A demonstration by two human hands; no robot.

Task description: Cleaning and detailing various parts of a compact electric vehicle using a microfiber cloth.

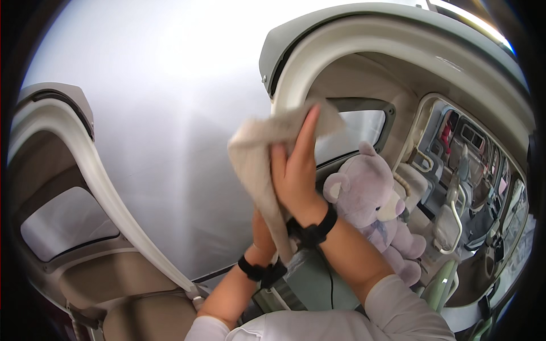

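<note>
A beige cloth [256, 157] is held up in front of me, blurred along its upper edge. My right hand [296, 179] grips it from the right, one finger stretched along its upper part. Behind the cloth's lower fold is my left hand [263, 232]; its fingers are hidden there, so its grip does not show. Both wrists wear black bands with small devices. Just right of my right wrist sits a pale lilac teddy bear [367, 192] with a bluish ribbon at its neck.
Padded brown seats [149, 317] stand at the lower left beside a curved cream frame [111, 192]. Another curved cream frame [294, 76] arches over the bear. At right, a framed opening [420, 113] shows seats and handrails. A pale smooth panel [170, 128] fills the upper left.
</note>
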